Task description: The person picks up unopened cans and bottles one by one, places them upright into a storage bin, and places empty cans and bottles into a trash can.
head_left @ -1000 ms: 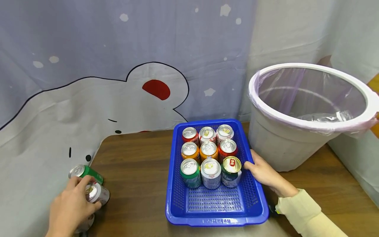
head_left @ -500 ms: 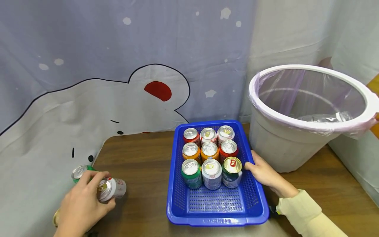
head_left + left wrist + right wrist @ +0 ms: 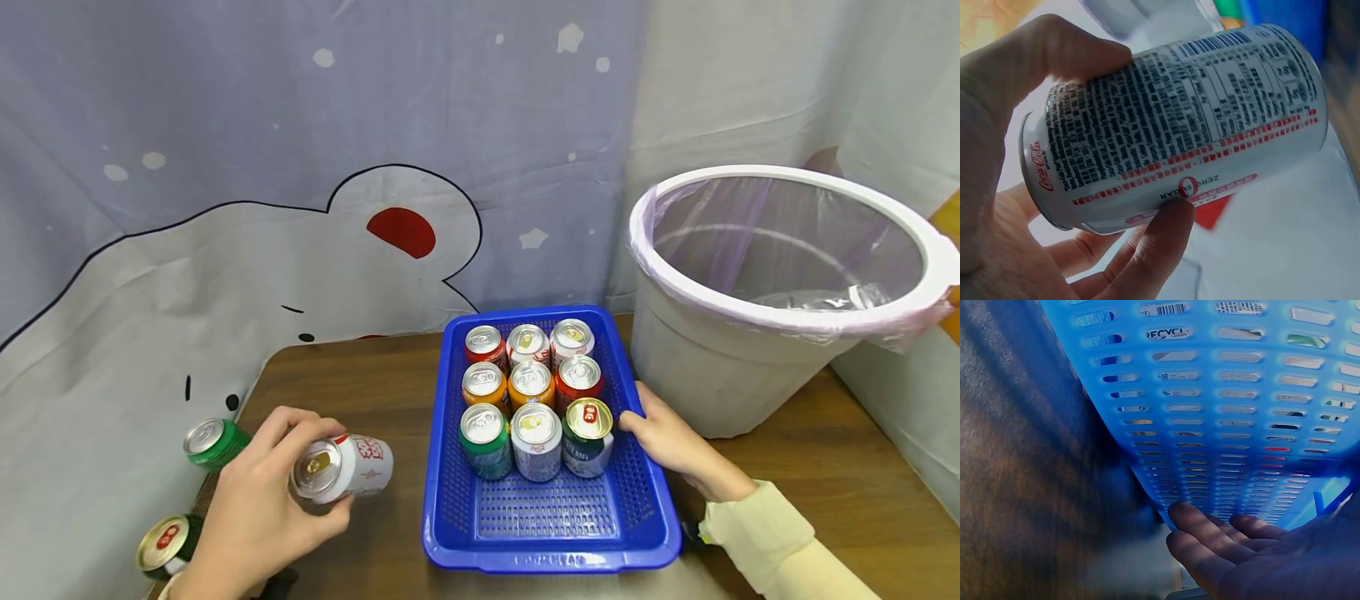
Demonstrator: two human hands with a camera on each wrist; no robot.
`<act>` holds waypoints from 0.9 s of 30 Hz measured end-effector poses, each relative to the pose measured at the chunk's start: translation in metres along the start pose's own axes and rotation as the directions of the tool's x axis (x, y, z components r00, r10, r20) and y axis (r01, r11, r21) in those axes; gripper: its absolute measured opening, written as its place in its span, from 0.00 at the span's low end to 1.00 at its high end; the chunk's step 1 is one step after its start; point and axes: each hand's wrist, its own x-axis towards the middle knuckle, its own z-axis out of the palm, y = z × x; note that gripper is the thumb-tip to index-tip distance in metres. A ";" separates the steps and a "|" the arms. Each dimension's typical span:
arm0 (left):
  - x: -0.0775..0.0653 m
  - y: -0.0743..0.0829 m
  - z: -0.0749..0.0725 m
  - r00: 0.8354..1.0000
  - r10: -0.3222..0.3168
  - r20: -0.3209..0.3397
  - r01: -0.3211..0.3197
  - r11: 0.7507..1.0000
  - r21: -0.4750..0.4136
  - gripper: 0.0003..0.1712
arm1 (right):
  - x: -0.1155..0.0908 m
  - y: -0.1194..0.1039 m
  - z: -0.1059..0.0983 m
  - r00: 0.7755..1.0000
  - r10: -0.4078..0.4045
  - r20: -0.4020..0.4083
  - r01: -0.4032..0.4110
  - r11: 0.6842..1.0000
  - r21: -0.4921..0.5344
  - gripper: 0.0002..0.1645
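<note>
A white Coca-Cola can (image 3: 363,463) lies tipped sideways in my left hand (image 3: 262,492), its top toward the palm. In the left wrist view the thumb and fingers grip the can (image 3: 1191,125) from both sides, dense printing facing the camera. My right hand (image 3: 667,429) holds the right rim of a blue plastic basket (image 3: 551,557), thumb over the edge. The right wrist view shows its fingers (image 3: 1210,534) along the basket's slotted outer wall (image 3: 1210,415). Several upright cans stand in the basket in rows, among them an orange can (image 3: 531,383) and a gold-topped can (image 3: 588,433).
At the table's left edge are a green can (image 3: 216,443) and a dark green, gold-topped can (image 3: 169,546). A large white bin (image 3: 720,367) with a thin liner stands right of the basket. A patterned curtain (image 3: 247,275) hangs behind the wooden table (image 3: 360,375).
My left hand has carried the white can rightward from the table's left edge toward the basket, uncovering the two cans there. The right hand has stayed on the basket rim.
</note>
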 end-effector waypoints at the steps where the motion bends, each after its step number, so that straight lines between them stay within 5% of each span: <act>1: 0.003 0.005 0.000 1.000 0.015 0.013 -0.015 1.000 -0.026 0.41 | 0.000 0.000 0.000 1.000 0.000 -0.001 0.000 1.000 0.001 0.33; 8: 0.023 0.042 0.004 0.989 0.141 0.050 -0.127 0.968 -0.216 0.41 | -0.002 -0.002 0.000 1.000 0.008 -0.011 -0.008 1.000 -0.006 0.33; 15: 0.041 0.075 0.026 0.951 0.305 0.049 -0.278 0.914 -0.295 0.41 | -0.002 -0.004 0.001 1.000 0.027 -0.006 -0.027 1.000 -0.004 0.34; 22: 0.060 0.107 0.053 0.887 0.449 0.105 -0.401 0.864 -0.306 0.39 | -0.002 -0.005 0.000 1.000 0.021 -0.004 -0.021 1.000 -0.010 0.33; 27: 0.072 0.126 0.073 0.829 0.516 0.214 -0.454 0.846 -0.279 0.37 | -0.003 -0.005 0.001 1.000 0.028 0.003 -0.028 1.000 0.003 0.32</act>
